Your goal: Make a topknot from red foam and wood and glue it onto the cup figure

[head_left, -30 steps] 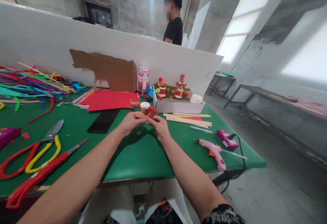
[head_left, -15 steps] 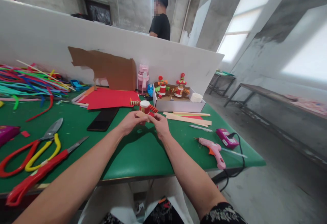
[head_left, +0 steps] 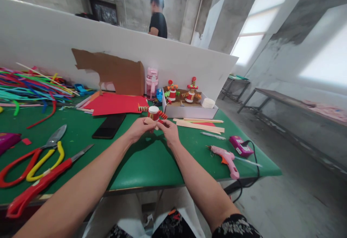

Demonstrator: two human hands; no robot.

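My left hand [head_left: 140,128] and my right hand [head_left: 170,132] meet over the green table [head_left: 141,162], fingers pinched together on a small red and white craft figure [head_left: 153,113] with orange accordion-folded paper arms. A thin wooden strip shows between my left fingertips. What my right fingers pinch under the figure is partly hidden. Behind the figure stands a shallow white box [head_left: 189,111] holding two finished red and white figures [head_left: 191,92].
Red and yellow scissors [head_left: 40,162] lie at the left, a black phone [head_left: 108,126] and red paper [head_left: 115,104] further back. A pink glue gun [head_left: 226,159] lies at the right near wooden strips [head_left: 199,125]. Coloured strips [head_left: 29,86], cardboard [head_left: 114,71], a distant person [head_left: 157,17].
My hands have stayed on the craft figure with hardly any shift. The person behind the white partition has walked to the left.
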